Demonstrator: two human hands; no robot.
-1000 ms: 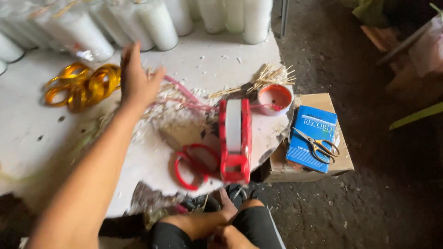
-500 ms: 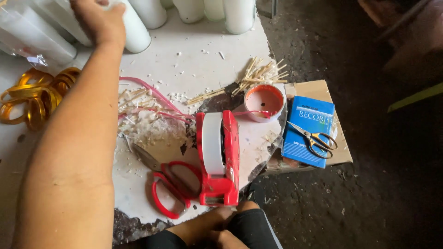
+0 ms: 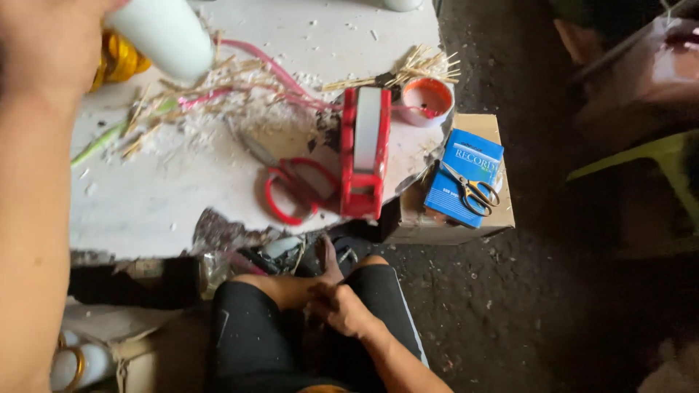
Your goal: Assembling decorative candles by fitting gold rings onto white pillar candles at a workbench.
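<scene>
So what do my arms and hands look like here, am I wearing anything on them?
Both arms are bare, with no sleeves showing. The left arm fills the left edge of the view, too close and blurred for detail. The right hand has no glove, ring or watch that shows. Black shorts cover the lap.

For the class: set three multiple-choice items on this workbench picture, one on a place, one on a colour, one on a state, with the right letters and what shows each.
1. Where do the yellow-handled scissors lie?
A. on the blue booklet
B. inside the red cup
C. on the white table

2. What colour is the tape dispenser?
A. green
B. red
C. black

3. What is the left hand doing?
A. resting flat on the table
B. cutting with scissors
C. holding a white cylinder

Answers: 1 A, the scissors lie across the booklet on the cardboard box; 2 B, its frame is red; 3 C, the cylinder sticks out of the hand above the table.
</scene>
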